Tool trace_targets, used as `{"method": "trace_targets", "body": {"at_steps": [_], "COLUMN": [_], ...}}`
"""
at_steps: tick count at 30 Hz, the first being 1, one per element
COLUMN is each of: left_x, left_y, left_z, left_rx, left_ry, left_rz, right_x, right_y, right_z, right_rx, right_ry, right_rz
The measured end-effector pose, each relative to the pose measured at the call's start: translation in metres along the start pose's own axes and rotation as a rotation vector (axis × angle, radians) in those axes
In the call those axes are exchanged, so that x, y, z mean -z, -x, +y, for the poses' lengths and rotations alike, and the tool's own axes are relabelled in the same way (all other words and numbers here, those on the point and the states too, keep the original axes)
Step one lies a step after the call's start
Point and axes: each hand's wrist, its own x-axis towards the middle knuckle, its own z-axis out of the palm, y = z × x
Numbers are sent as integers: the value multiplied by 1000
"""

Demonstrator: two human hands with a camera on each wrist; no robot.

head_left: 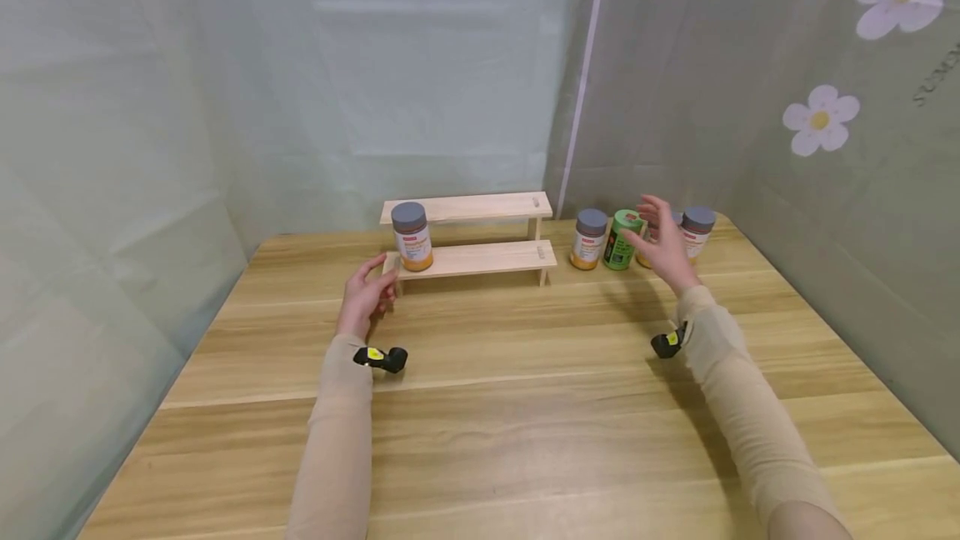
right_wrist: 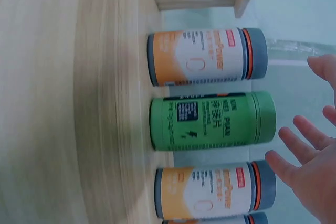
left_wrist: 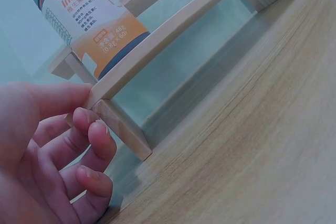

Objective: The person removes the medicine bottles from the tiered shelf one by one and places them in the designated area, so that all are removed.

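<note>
On the left end of the lower board of a two-step wooden rack [head_left: 487,258] stands an orange-and-white supplement bottle [head_left: 412,237] with a grey lid. My left hand [head_left: 363,297] grips the near left corner of that board, fingers curled in the left wrist view. To the right, my right hand [head_left: 666,248] is spread with nothing in it, close to the lid of a green bottle [right_wrist: 212,121]. An orange-and-white bottle [right_wrist: 207,57] is on the green one's left, and another [right_wrist: 215,192] on its right, partly hidden by my hand in the head view.
One more orange-and-white bottle [head_left: 698,232] stands at the right end of the row, near the table's back right corner. The wooden table [head_left: 510,440] meets hanging cloth [head_left: 450,90] at the back and both sides.
</note>
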Motion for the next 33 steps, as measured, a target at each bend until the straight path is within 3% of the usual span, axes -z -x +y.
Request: {"method": "trace_targets", "body": {"at_steps": [22, 33], "left_x": [-1, -1], "left_y": [2, 3], "left_z": [1, 3], "left_rx": [8, 3], "left_ry": [-1, 20], "left_rz": [-2, -14], "right_x": [-34, -50], "right_y": [-5, -6], "right_z": [-24, -33], "right_rx": [11, 63], "right_ry": [-4, -8], "right_rz": [-38, -69]}}
